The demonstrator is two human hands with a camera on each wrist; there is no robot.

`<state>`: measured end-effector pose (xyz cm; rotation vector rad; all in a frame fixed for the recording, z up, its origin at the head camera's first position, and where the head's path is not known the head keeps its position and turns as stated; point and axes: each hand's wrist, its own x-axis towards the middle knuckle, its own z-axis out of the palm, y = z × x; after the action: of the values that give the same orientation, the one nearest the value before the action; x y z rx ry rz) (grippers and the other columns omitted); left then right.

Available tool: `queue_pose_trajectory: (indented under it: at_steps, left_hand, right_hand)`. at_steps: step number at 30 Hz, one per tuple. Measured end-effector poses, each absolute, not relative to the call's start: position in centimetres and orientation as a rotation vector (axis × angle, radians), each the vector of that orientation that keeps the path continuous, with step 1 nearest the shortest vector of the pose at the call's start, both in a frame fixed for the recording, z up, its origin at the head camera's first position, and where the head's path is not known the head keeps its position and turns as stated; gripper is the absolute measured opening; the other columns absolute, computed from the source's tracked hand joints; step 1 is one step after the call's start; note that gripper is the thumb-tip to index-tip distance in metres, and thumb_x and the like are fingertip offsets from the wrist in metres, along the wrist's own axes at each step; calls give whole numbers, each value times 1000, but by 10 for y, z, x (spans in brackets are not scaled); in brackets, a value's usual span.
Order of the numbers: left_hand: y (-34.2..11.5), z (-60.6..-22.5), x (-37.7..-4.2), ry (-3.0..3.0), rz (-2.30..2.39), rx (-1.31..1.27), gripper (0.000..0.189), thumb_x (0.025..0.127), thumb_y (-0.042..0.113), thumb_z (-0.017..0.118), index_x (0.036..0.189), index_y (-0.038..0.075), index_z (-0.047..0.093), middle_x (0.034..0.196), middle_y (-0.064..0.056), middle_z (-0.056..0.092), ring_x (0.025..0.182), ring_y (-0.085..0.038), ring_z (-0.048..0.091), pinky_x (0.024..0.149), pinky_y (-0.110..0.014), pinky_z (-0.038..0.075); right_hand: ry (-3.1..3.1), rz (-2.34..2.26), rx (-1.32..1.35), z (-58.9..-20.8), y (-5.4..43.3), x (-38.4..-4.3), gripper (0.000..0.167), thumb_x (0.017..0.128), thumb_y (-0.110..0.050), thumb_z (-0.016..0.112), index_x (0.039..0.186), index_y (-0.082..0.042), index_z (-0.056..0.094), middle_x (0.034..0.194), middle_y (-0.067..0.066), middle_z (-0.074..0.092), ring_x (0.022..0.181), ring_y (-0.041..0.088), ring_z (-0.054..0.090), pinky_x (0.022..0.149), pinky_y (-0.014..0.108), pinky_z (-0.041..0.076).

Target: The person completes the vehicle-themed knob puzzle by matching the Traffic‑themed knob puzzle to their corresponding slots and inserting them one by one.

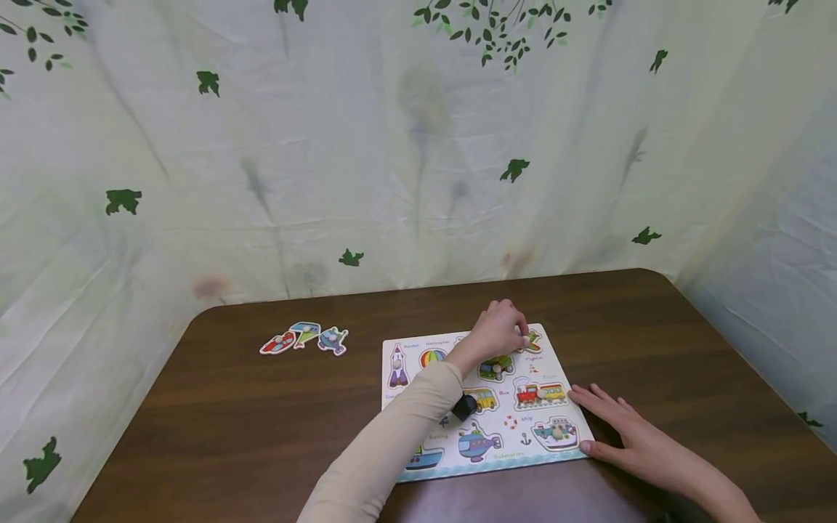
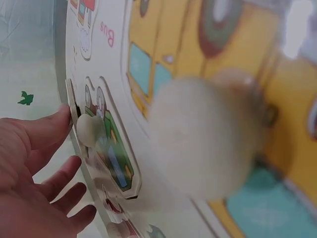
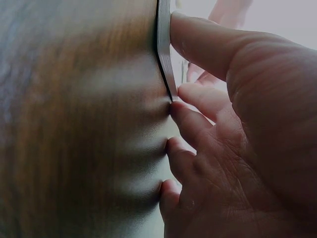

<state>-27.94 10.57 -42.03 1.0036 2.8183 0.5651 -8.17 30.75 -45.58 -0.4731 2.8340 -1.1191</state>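
My left hand (image 1: 497, 330) reaches over the far right corner of a white puzzle board (image 1: 510, 461) printed with vehicles. Its thumb and forefinger pinch a small plane puzzle piece (image 1: 534, 341), whose edge stands out from the board in the left wrist view; the other fingers are spread loosely. Nearby sit a green car piece (image 2: 116, 153) and a yellow bus piece (image 2: 185, 44) with round knobs. My right hand (image 1: 631, 439) rests at the board's right edge, fingers extended on the table, thumb at the near corner; in the right wrist view, the fingertips touch tabletop and board edge (image 3: 165, 59).
Several loose puzzle pieces lie left of the board: a red one (image 1: 277, 343), a blue-and-green one (image 1: 305, 333) and a purple-blue one (image 1: 332, 340). Train (image 1: 541, 394) and ship (image 1: 556, 434) pieces sit in the board. A leaf-patterned curtain (image 1: 366, 145) hangs behind the brown table (image 1: 261, 428).
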Motion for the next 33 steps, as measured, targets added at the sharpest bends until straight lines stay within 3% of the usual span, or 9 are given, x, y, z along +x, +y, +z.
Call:
queue_pose_trajectory:
  at_steps: [2,4,5,7,12,14,16,23,33]
  left_hand:
    - [105,-420,-279,2808,567,999,7,88,30,75,86,24,72,110,3,54,108,-18,45,94,-35,39]
    - [105,-420,-279,2799,576,991,7,88,29,76,86,23,72,109,3,54,106,-17,45,93,-34,39]
    - [104,-420,-278,2797,576,990,7,87,29,76,86,23,72,108,3,54,106,-17,44,92,-34,40]
    - [104,-420,-278,2797,579,993,8,87,29,76,85,24,72,107,3,54,104,-17,44,91,-34,40]
    - [103,-420,-279,2776,597,1001,5,88,28,74,87,23,72,110,2,53,105,-18,44,88,-32,39]
    - [103,-420,-279,2757,606,1002,4,89,27,73,90,23,73,113,1,52,108,-19,43,89,-31,39]
    - [102,-421,-279,2745,606,1007,5,90,27,71,92,23,73,115,0,52,110,-19,43,90,-31,39]
    - [100,-420,-278,2741,601,1004,5,92,28,70,95,24,72,122,-1,50,118,-20,41,97,-33,36]
    - [75,-409,-280,2692,817,1019,21,93,26,70,111,16,69,126,-3,47,118,-19,40,96,-31,37]
  right_hand:
    - [2823,-1126,-469,-456,307,-82,70,89,-41,70,150,-19,41,152,15,38,142,45,20,114,26,-3]
    - [2805,-1139,-459,-455,306,-82,70,89,-40,70,150,-19,41,153,15,37,142,46,18,116,44,1]
    - [2803,-1138,-451,-455,306,-82,71,89,-41,70,150,-20,41,153,14,37,143,44,18,116,36,-1]
    - [2798,-1149,-473,-455,306,-82,70,89,-38,70,150,-18,41,153,16,37,142,46,18,114,56,3]
    - [2828,-1125,-497,-457,307,-83,70,90,-40,69,150,-19,41,152,14,38,146,32,18,115,28,-2]
    - [2853,-1105,-502,-458,308,-82,70,90,-41,69,150,-20,41,152,12,40,147,19,17,105,10,-3]
    - [2876,-1088,-537,-459,308,-82,69,90,-39,70,149,-18,42,151,13,41,146,13,16,101,5,-4]
    - [2908,-1072,-585,-459,306,-80,67,90,-39,70,149,-18,43,149,13,43,142,-2,13,101,5,-1]
    - [2877,-1066,-543,-456,308,-81,69,90,-40,69,150,-19,41,151,14,40,146,14,16,101,5,-3]
